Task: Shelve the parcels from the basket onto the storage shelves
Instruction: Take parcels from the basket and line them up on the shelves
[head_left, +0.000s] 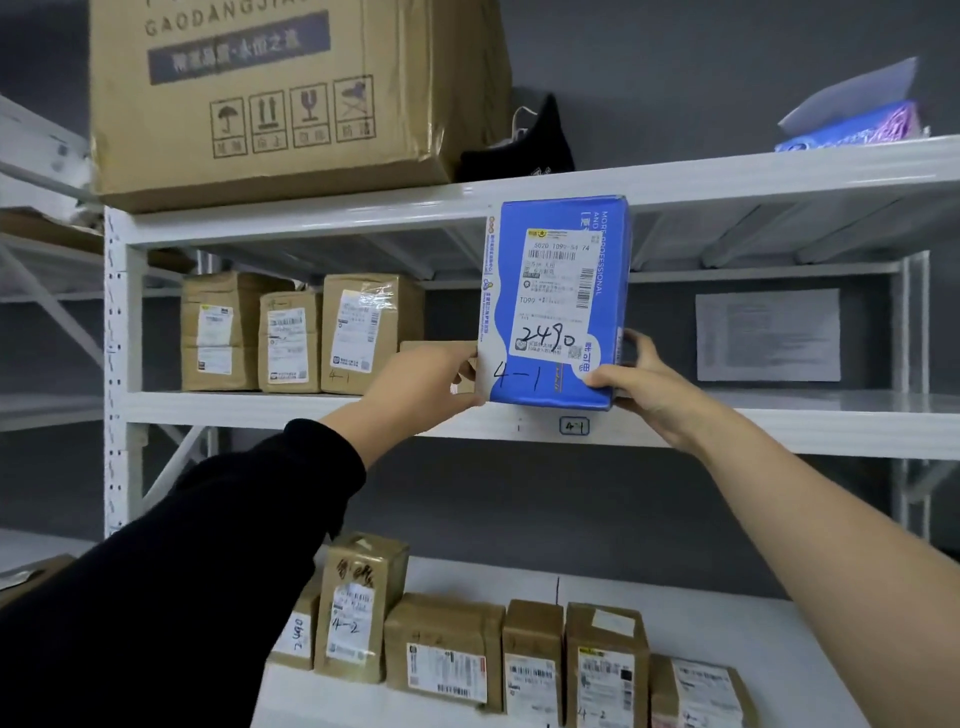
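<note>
Your black sleeve (171, 561) is nearest; beyond it your left hand (431, 376) and right hand (631, 387) hold the blue parcel (558, 301) upright, fingers pressed on its two lower sides, its bottom at the front edge of the middle shelf (311, 410). Push it back level, beside the brown parcels (298, 335), keeping the "4-1" mark facing you.

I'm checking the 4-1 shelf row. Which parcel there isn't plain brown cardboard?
The blue parcel held upright by the left hand and right hand, marked 2490 and 4-1. The three brown parcels left of it are all cardboard.
</note>
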